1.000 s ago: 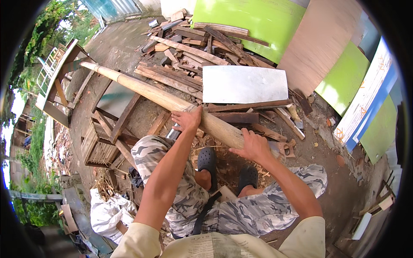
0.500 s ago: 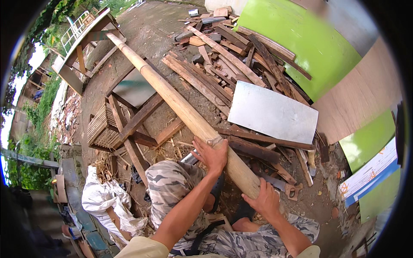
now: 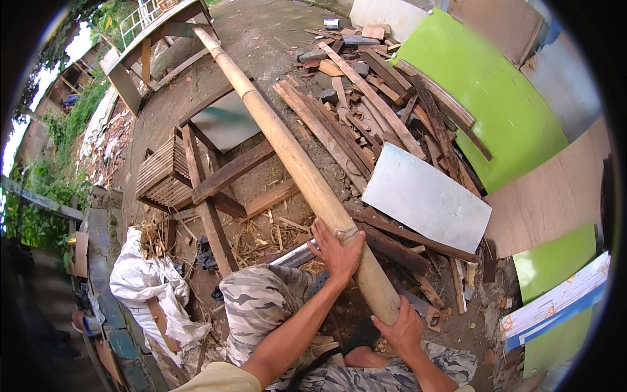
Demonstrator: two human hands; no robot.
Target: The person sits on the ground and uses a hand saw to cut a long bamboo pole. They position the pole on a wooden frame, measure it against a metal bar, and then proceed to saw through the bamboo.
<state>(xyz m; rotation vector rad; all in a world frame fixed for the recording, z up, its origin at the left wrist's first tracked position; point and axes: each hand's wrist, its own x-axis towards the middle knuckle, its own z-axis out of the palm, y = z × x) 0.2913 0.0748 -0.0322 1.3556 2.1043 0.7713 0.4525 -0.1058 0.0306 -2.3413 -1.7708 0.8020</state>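
Observation:
A long, pale bamboo pole [image 3: 287, 147] slants from my lap up to the far left, where its tip meets a wooden table [image 3: 140, 49]. My left hand [image 3: 337, 251] is closed on the pole's left side, just by a ringed joint. Lower down, my right hand [image 3: 400, 326] grips the near cut end from the right. A hand saw's wooden handle [image 3: 434, 319] lies on the ground beyond my right hand. Partly hidden behind my left hand is a shiny metal strip [image 3: 292, 256]. The undersides of both palms are out of sight.
Crossed wooden beams [image 3: 212, 232] and a slatted crate [image 3: 162, 176] stand left of the pole. To the right lie a white board [image 3: 428, 201] and heaped scrap lumber [image 3: 326, 127]. Green panels [image 3: 486, 98] line the right side. A white sack [image 3: 147, 277] rests at lower left.
The whole view has shifted, so most ground objects appear farther right. Both hands keep their hold at about the same places on the pole.

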